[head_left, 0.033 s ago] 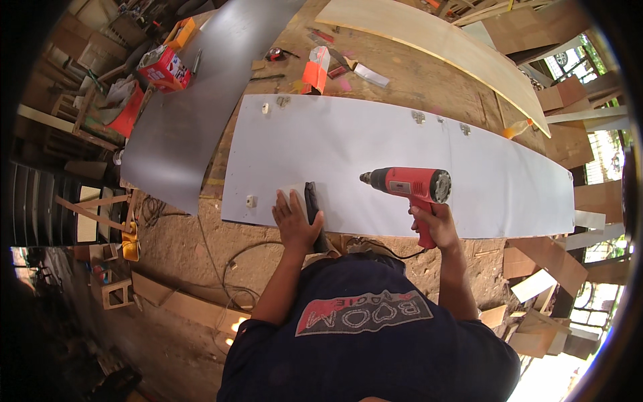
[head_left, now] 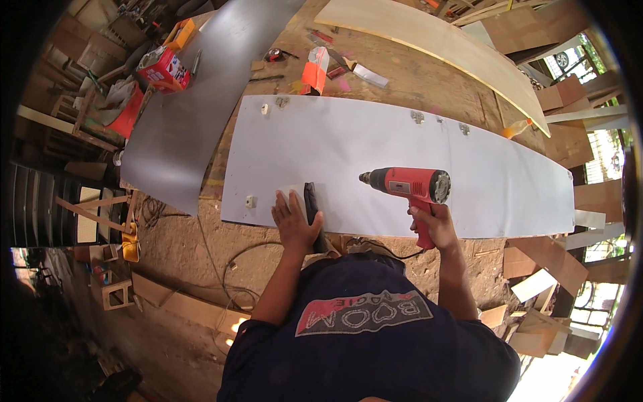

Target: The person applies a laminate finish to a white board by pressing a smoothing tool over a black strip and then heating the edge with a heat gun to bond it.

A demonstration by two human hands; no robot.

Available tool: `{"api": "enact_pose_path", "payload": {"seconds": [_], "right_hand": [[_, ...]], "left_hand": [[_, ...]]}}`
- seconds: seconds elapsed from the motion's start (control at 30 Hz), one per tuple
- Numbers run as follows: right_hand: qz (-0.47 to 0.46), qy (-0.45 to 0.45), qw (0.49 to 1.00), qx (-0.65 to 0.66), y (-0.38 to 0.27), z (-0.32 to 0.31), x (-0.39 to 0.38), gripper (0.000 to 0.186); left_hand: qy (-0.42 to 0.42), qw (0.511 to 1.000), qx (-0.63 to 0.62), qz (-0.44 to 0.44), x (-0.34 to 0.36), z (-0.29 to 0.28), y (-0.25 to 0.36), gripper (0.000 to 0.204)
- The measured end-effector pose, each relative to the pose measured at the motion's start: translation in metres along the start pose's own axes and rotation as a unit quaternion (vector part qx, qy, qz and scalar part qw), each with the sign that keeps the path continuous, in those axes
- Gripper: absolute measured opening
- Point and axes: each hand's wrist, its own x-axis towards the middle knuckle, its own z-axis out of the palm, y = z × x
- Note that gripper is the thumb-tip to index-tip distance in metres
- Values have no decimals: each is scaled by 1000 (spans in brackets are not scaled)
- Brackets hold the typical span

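Observation:
My right hand (head_left: 435, 224) is wrapped round the handle of a red and black heat gun (head_left: 412, 184). Its nozzle points left, above a long white panel (head_left: 348, 141). Fingers spread, my left hand (head_left: 295, 224) lies on the panel near its front edge. Close beside that hand, on its right, is a narrow black strip (head_left: 311, 201) reaching back over the panel; I cannot make out what it is. Metal hinges (head_left: 418, 118) sit along the panel's far edge, and a small white fitting (head_left: 250, 201) is near its left end.
A dark glossy sheet (head_left: 167, 141) lies to the left with a red and white can (head_left: 164, 69) on it. Behind the panel are an orange container (head_left: 313, 74), a tape measure (head_left: 274, 55) and a wide blade (head_left: 370, 75). A pale board (head_left: 429, 40) stretches across the back; cables (head_left: 234, 258) trail below.

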Motion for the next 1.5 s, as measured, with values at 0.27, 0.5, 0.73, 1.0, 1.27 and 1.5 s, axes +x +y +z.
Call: {"api": "enact_pose_path", "payload": {"seconds": [0.27, 0.5, 0.73, 1.0, 1.27, 1.5], "right_hand": [[-28, 1, 999, -18, 18, -12, 1, 31], [-50, -24, 998, 5, 15, -31, 0, 34], [-57, -27, 998, 13, 24, -57, -5, 38], [-65, -47, 995, 60, 37, -86, -4, 40], [-88, -34, 992, 84, 46, -106, 5, 36], [-100, -55, 990, 83, 40, -120, 8, 31]], "left_hand": [[6, 999, 16, 28, 1, 5, -5, 106], [-9, 1000, -1, 19, 0, 9, -7, 106], [-14, 1000, 6, 18, 2, 12, -13, 107], [56, 995, 57, -60, -9, 23, -19, 126], [-12, 988, 73, -136, -20, -2, 11, 134], [-62, 970, 31, -234, -28, -25, 69, 129]]}}
